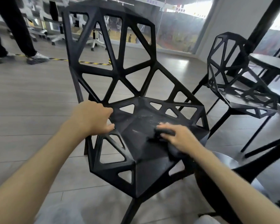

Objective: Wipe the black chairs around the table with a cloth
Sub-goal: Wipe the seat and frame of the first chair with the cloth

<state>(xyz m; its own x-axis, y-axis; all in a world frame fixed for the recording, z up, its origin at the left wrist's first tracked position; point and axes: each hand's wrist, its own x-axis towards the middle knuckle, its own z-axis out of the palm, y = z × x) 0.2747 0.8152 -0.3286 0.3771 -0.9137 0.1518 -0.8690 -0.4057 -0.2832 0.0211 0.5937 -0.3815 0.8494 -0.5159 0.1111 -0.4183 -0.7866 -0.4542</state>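
A black chair [136, 88] with a lattice of triangular openings stands right in front of me, its back facing away. My left hand [94, 117] grips the left edge of its seat. My right hand [178, 136] presses a dark cloth [164, 132] onto the right part of the seat, fingers curled over it. Pale dusty smears show on the seat ahead of the cloth. A second black chair [238, 84] of the same shape stands to the right, beside the black table [270, 63].
A black table base and legs [233, 168] lie at the lower right, close to my right arm. A person's legs and shoes [19, 50] stand at the upper left near yellow-black floor tape [87, 62]. Office chairs stand behind the chair back.
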